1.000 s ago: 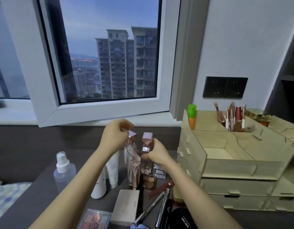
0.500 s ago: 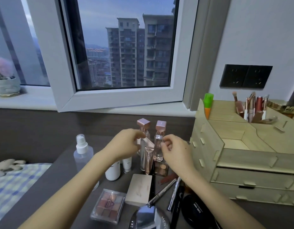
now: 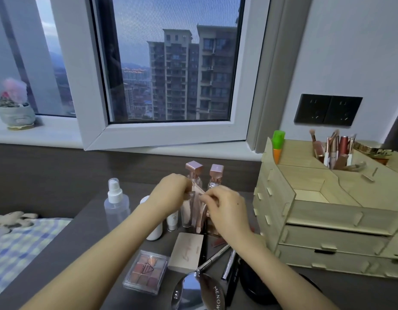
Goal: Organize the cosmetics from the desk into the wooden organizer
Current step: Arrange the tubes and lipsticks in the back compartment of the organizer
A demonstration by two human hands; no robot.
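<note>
Both hands meet over the middle of the dark grey desk (image 3: 81, 242). The left hand (image 3: 171, 194) and the right hand (image 3: 227, 211) each curl their fingers onto the crimped tops of the pale pink squeeze tubes (image 3: 194, 217), which stand cap-down in the clutter. I cannot tell which tube each hand pinches. Just behind them, at twelve o'clock, stand two clear glass bottles with rose-gold square caps (image 3: 194, 168).

The pale plywood organizer (image 3: 274, 198) sits at three o'clock of the hands. Its back compartments hold a green-capped orange carrot-shaped tube (image 3: 278, 144) and a cluster of lip glosses and brushes (image 3: 334, 151). The job looks to be at an early stage, as most items are on the desk:

- a clear spray bottle with a white nozzle (image 3: 116, 204) at nine o'clock
- a clear-cased eyeshadow palette (image 3: 146, 270), a beige rectangular box (image 3: 187, 251) and a round silver mirror (image 3: 198, 291) toward six
- a black round compact (image 3: 256, 285) at five

The way toward three o'clock looks short and open. The organizer's tall side wall would need a lift to clear, though, and the wide front tray seems to have room. The standing bottles are near enough to be knocked over.
</note>
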